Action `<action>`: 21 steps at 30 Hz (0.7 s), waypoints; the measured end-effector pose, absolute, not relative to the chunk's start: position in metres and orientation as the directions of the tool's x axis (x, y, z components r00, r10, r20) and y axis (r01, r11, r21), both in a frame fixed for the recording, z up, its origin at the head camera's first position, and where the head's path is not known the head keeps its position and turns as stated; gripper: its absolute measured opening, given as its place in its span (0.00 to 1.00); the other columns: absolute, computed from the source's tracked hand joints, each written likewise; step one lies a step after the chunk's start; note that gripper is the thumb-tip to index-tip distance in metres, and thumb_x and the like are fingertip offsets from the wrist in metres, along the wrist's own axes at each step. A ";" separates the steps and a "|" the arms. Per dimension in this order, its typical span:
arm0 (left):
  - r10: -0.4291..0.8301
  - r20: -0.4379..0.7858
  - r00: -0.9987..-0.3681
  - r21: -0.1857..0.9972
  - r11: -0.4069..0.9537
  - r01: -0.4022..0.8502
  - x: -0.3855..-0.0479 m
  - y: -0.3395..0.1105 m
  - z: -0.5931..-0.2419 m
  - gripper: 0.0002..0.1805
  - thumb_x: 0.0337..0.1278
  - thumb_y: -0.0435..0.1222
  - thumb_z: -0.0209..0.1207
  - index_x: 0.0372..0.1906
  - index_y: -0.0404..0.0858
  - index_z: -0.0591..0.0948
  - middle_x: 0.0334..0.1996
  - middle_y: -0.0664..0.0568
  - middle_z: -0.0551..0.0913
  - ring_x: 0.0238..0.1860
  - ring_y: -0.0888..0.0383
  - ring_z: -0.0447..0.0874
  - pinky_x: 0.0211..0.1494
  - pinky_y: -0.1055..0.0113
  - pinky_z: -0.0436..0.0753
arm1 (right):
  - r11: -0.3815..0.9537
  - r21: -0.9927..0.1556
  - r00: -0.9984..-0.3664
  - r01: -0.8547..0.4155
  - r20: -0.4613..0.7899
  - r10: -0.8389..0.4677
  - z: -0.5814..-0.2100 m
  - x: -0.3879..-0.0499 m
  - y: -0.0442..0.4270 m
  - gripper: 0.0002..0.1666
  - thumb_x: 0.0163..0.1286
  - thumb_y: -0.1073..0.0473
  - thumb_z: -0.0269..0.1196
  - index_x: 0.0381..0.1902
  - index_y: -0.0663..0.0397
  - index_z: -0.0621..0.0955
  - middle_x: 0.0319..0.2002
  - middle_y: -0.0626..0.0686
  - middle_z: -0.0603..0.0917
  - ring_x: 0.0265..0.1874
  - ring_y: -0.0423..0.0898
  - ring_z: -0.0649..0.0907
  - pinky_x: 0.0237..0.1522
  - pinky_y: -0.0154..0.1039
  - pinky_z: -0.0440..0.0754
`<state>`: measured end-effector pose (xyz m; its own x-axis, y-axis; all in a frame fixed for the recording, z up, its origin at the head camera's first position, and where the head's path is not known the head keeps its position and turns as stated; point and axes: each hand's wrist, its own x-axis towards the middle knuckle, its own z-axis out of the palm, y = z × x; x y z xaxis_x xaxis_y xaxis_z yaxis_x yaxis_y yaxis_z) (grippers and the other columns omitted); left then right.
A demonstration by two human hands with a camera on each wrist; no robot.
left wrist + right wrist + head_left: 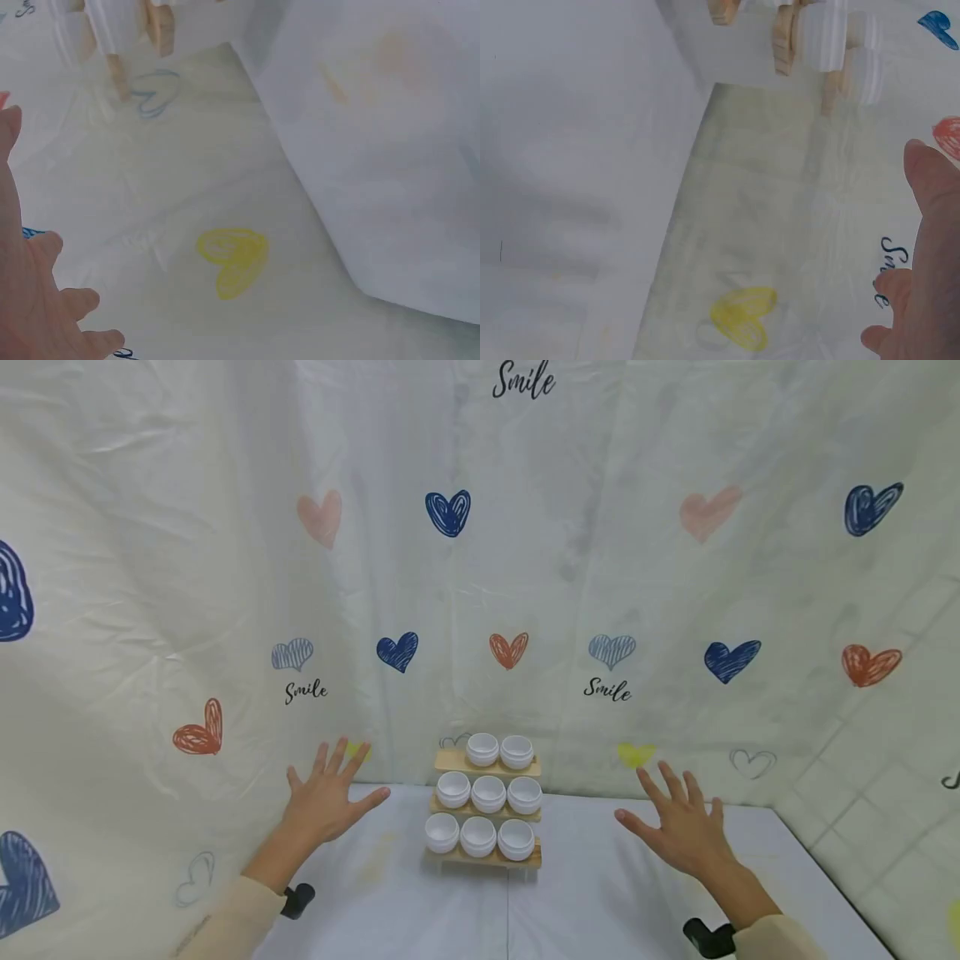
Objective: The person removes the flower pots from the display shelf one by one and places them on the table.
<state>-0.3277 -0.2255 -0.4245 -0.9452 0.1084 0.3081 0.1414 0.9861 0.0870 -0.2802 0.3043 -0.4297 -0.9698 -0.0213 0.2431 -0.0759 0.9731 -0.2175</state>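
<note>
Standing on the white surface (600,893), a small wooden rack (451,761) is seen between the left hand (322,802) and the right hand (686,831). Eight little white cups (489,794) are set on the rack in three rows: two in the top row, three in the middle and three at the bottom. Only white is seen inside the cups, and whether anything lies in them cannot be told. Both hands are held well apart from the rack. Their fingers are spread wide, and nothing is held. Behind, a pale cloth (555,602) is dotted with hearts (447,514).
</note>
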 end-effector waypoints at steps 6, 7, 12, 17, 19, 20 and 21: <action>0.096 0.308 -0.947 0.167 0.974 0.153 -0.324 -0.220 -0.433 0.52 0.60 0.76 0.46 0.83 0.52 0.54 0.82 0.39 0.52 0.81 0.29 0.47 0.69 0.15 0.46 | 0.964 -0.243 -0.960 -0.112 0.277 -0.042 -0.432 -0.278 0.292 0.56 0.68 0.22 0.54 0.81 0.52 0.59 0.80 0.69 0.52 0.74 0.79 0.53 0.62 0.89 0.46; 0.093 0.305 -0.948 0.196 0.968 0.158 -0.323 -0.220 -0.435 0.52 0.61 0.75 0.46 0.83 0.52 0.54 0.82 0.39 0.52 0.81 0.29 0.47 0.69 0.15 0.46 | 0.962 -0.249 -0.959 -0.116 0.280 -0.043 -0.433 -0.278 0.289 0.56 0.68 0.23 0.54 0.81 0.51 0.59 0.80 0.69 0.52 0.74 0.78 0.53 0.62 0.89 0.47; 0.076 0.317 -0.945 0.375 0.906 0.198 -0.321 -0.216 -0.447 0.50 0.64 0.71 0.50 0.83 0.52 0.53 0.81 0.38 0.56 0.80 0.31 0.52 0.70 0.16 0.44 | 0.944 -0.296 -0.951 -0.145 0.307 -0.050 -0.436 -0.279 0.275 0.53 0.70 0.26 0.56 0.81 0.50 0.59 0.79 0.71 0.53 0.73 0.78 0.58 0.64 0.86 0.54; 0.063 0.306 -0.950 0.518 0.826 0.222 -0.322 -0.207 -0.465 0.48 0.66 0.71 0.48 0.83 0.55 0.50 0.82 0.44 0.58 0.80 0.37 0.55 0.74 0.20 0.47 | 0.920 -0.356 -0.949 -0.167 0.310 -0.053 -0.439 -0.282 0.261 0.52 0.71 0.29 0.58 0.81 0.51 0.59 0.78 0.71 0.54 0.71 0.80 0.61 0.63 0.84 0.61; 0.055 0.295 -0.954 0.573 0.789 0.223 -0.323 -0.202 -0.472 0.48 0.66 0.70 0.48 0.83 0.54 0.51 0.82 0.46 0.58 0.81 0.38 0.55 0.77 0.25 0.50 | 0.909 -0.379 -0.952 -0.171 0.302 -0.053 -0.440 -0.282 0.257 0.52 0.71 0.31 0.59 0.81 0.51 0.58 0.78 0.71 0.54 0.71 0.80 0.62 0.62 0.84 0.62; 0.051 0.288 -0.956 0.602 0.767 0.222 -0.323 -0.200 -0.475 0.47 0.67 0.69 0.49 0.83 0.54 0.51 0.82 0.47 0.58 0.81 0.38 0.56 0.78 0.28 0.52 | 0.905 -0.387 -0.952 -0.176 0.300 -0.056 -0.440 -0.283 0.255 0.51 0.71 0.31 0.60 0.81 0.51 0.58 0.78 0.71 0.54 0.70 0.80 0.63 0.62 0.84 0.63; 0.044 0.283 -0.958 0.627 0.748 0.219 -0.323 -0.197 -0.479 0.47 0.67 0.68 0.50 0.83 0.54 0.52 0.82 0.48 0.58 0.81 0.38 0.56 0.79 0.30 0.55 | 0.901 -0.395 -0.953 -0.179 0.298 -0.059 -0.440 -0.283 0.253 0.51 0.71 0.32 0.60 0.81 0.51 0.58 0.78 0.70 0.55 0.70 0.80 0.63 0.61 0.83 0.64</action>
<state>-0.3228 -0.1974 -0.4787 -0.9582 0.0443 0.2827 0.2195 0.7476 0.6269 -0.2829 0.2529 -0.4404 -0.9528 -0.0588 0.2978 -0.1789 0.9013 -0.3945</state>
